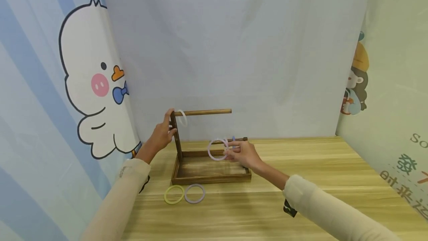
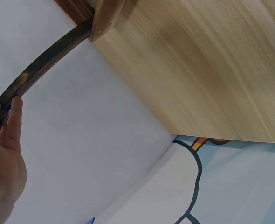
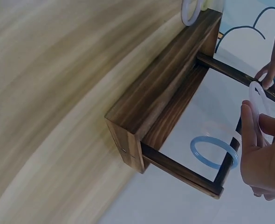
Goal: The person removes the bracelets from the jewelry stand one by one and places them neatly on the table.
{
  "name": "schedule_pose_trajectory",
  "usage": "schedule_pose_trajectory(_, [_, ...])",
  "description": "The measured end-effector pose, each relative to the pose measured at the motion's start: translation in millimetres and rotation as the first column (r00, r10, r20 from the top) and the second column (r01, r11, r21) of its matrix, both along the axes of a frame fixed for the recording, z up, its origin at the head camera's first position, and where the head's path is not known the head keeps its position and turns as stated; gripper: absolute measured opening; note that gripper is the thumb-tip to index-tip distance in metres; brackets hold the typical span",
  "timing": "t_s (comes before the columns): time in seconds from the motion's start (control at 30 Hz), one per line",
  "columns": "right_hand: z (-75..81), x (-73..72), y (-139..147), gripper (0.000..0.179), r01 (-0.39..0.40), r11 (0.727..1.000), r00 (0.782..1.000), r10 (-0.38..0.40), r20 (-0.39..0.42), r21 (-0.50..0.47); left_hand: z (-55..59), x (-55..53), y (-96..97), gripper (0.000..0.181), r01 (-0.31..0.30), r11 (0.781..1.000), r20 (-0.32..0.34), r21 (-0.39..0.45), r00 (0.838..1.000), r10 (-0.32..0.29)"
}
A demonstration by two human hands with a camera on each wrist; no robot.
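Note:
My left hand (image 1: 161, 135) grips the top of the upright post (image 2: 39, 65) of a dark wooden jewellery stand. Between thumb and fingers, my right hand (image 1: 245, 155) pinches a pale lilac bangle (image 1: 208, 151), held up over the stand's tray (image 1: 212, 179). A white bangle (image 1: 182, 118) hangs on the upper bar (image 1: 210, 112) near the left post. On the lower bar (image 1: 245, 139) hangs a blue bangle (image 3: 214, 151), partly hidden by the right hand in the head view. A faint pale bangle (image 3: 212, 127) shows beside it in the right wrist view.
On the wood-grain table (image 1: 301, 192), a yellow-green bangle (image 1: 165, 199) and a purple bangle (image 1: 195, 201) lie side by side before the tray. A pale curtain (image 1: 240, 55) hangs behind, and printed cloths (image 1: 40, 114) stand at both sides.

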State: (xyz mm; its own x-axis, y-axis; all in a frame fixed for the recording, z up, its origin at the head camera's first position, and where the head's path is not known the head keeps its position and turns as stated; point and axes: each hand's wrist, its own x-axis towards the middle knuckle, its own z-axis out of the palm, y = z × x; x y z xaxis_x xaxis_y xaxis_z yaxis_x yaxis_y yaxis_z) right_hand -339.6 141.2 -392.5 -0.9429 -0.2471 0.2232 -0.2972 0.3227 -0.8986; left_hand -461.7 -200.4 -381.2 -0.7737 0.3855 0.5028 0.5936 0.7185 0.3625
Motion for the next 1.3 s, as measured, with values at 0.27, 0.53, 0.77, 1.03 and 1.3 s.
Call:
schedule_pose_trajectory(0.27, [-19.8, 9.1, -0.9, 0.036, -0.02, 1.0, 0.998, 0.021, 0.056, -0.024, -0.6, -1.9, -1.2, 0.079, -0.003, 1.0, -0.007, -0.002, 1.0, 0.003])
schedule_pose_trajectory(0.53, [-38.1, 15.9, -3.3, 0.038, -0.039, 0.998, 0.996, 0.043, 0.082, -0.043, 0.0, -1.5, -0.3, 0.078, 0.009, 1.0, -0.052, -0.01, 0.999, -0.009])
schedule_pose_trajectory(0.77, [-50.6, 19.4, -2.3, 0.037, -0.066, 0.996, 0.992, 0.073, 0.104, -0.065, -1.6, -1.0, 1.7, 0.077, 0.02, 1.0, -0.025, -0.017, 0.999, -0.02])
schedule_pose_trajectory(1.03, [-63.0, 21.8, -2.6, 0.038, -0.129, 0.991, 0.986, 0.133, 0.097, -0.04, -0.8, -2.6, 0.9, 0.078, -0.004, 1.0, -0.013, -0.016, 1.0, 0.004])
schedule_pose_trajectory(1.3, [-71.6, 28.2, -7.5, 0.034, -0.17, 0.985, 0.979, 0.174, 0.111, -0.044, -1.7, -2.8, 0.7, 0.078, -0.002, 1.0, -0.024, -0.014, 1.0, 0.002])
